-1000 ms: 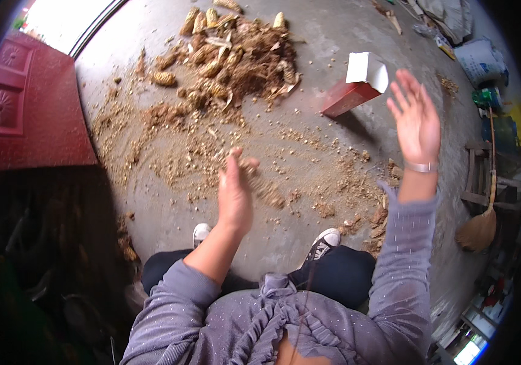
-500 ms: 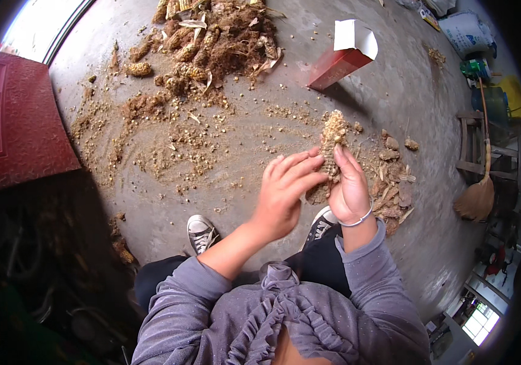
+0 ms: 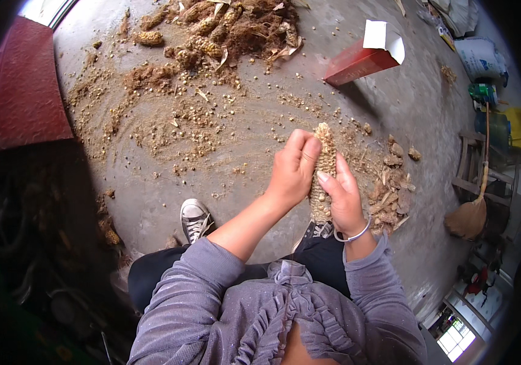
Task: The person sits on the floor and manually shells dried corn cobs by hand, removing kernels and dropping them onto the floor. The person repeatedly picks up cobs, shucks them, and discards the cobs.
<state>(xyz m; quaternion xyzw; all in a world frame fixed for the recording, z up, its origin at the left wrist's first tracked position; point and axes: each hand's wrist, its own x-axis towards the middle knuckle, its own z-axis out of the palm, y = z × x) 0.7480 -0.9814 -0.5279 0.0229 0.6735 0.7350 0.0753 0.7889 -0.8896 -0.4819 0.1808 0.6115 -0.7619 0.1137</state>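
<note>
Upright between my hands, above the floor near my right shoe, is a corn cob (image 3: 327, 157), mostly stripped, with a few pale kernels on it. My right hand (image 3: 347, 201), a bangle at its wrist, wraps the cob's right side with the thumb across its front. Fingers curled and thumb pressed in, my left hand (image 3: 296, 167) grips the upper left side of the cob. Loose kernels (image 3: 196, 131) and chaff lie scattered on the floor beyond. Farther off is a heap of corn ears (image 3: 209, 27) mixed with brown silk and husks.
A red box (image 3: 358, 64) with open white flaps stands at the far right. Bare cobs and husk pieces (image 3: 391, 194) lie right of my hands. A broom (image 3: 467, 216) leans by a wooden chair (image 3: 470, 161). A red panel (image 3: 23, 85) stands at left.
My left hand has gone from spread fingers to a closed grip on the cob. The cob and both hands sit slightly lower and closer to me; the view has shifted a little.
</note>
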